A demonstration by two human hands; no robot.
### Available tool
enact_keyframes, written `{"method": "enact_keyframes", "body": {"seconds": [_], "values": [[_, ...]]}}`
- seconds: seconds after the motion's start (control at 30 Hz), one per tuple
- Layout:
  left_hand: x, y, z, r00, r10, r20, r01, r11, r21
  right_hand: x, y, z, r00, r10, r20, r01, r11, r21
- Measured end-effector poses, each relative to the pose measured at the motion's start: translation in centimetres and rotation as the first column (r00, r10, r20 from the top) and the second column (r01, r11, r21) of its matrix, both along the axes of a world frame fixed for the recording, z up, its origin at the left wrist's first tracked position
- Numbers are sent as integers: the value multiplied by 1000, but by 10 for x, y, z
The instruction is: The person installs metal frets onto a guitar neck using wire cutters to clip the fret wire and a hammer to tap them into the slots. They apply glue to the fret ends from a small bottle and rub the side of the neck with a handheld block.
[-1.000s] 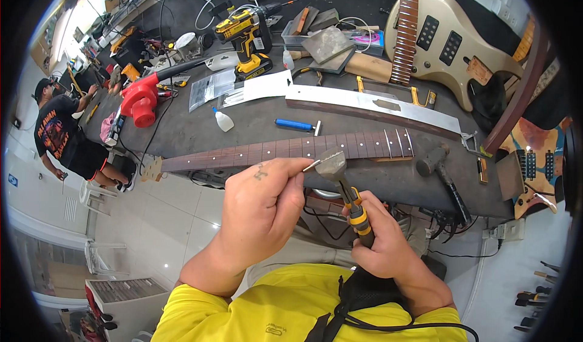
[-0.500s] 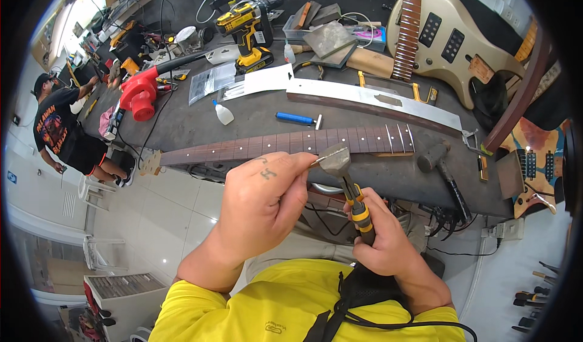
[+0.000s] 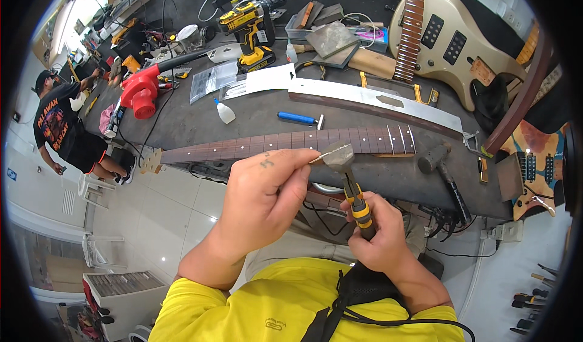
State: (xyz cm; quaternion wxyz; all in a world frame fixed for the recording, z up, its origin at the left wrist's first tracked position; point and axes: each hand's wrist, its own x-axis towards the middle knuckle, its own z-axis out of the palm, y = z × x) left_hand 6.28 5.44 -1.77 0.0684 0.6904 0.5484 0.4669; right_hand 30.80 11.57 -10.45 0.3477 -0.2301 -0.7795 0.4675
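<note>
Thumb and forefinger of my left hand pinch one end of a short, thin piece of fret wire. Its other end meets the broad metal head of a pair of wide-jawed pliers. My right hand is wrapped round the pliers' black and yellow handles. Just beyond both hands, a guitar neck with a dark, dotted fingerboard lies along the bench's front edge. A few shiny frets cross its right end; the other slots show no metal.
A black-headed hammer lies right of the neck. Behind it are a blue-handled tool, a small white bottle and a long metal-topped beam. A drill, red blower and guitar body sit farther back. Another person stands far left.
The pliers' head has turned slightly in front of the neck, showing more of its broad face. Both hands keep their grips and have barely moved.
</note>
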Motion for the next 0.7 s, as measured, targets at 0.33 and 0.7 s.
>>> {"method": "enact_keyframes", "body": {"seconds": [0.33, 0.7], "values": [[6, 38, -48, 42, -282, 958, 827, 549, 125, 7, 3, -6, 952, 280, -120, -295, 749, -593], [24, 44, -62, -218, -375, 901, 862, 358, 357, 6, -6, -15, 924, 257, -282, -382, 611, -693]]}}
